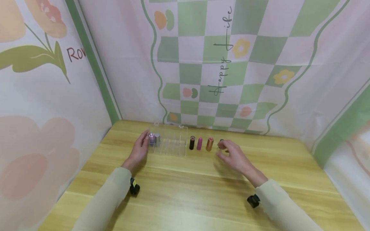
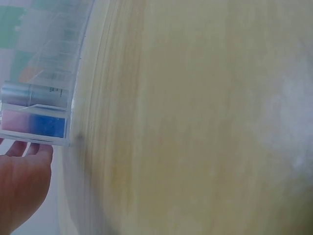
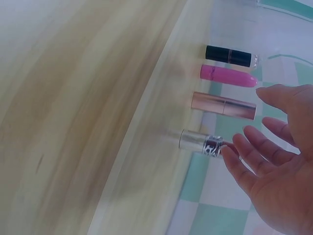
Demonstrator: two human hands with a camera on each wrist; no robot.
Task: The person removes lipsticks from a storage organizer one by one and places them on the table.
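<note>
A clear plastic compartment box (image 1: 173,148) with a raised lid stands toward the back of the table. At its left end are a pink-and-blue tube (image 2: 33,123) and a silver lipstick (image 2: 36,94). My left hand (image 1: 139,149) rests its fingers against that end of the box. To the right stand a black lipstick (image 1: 192,143), a bright pink lipstick (image 1: 199,143) and a rose-gold lipstick (image 1: 209,144) in a row. My right hand (image 1: 233,155) reaches to a silver-based lipstick (image 3: 193,141) at the row's right end, thumb and fingers spread apart, fingertips overlapping its top.
The wooden table (image 1: 185,195) backs onto a hanging cloth (image 1: 214,64) with green checks and flowers. Another printed cloth (image 1: 34,134) hangs on the left. A small black camera (image 1: 134,187) sits at the left wrist, another black camera (image 1: 253,201) at the right.
</note>
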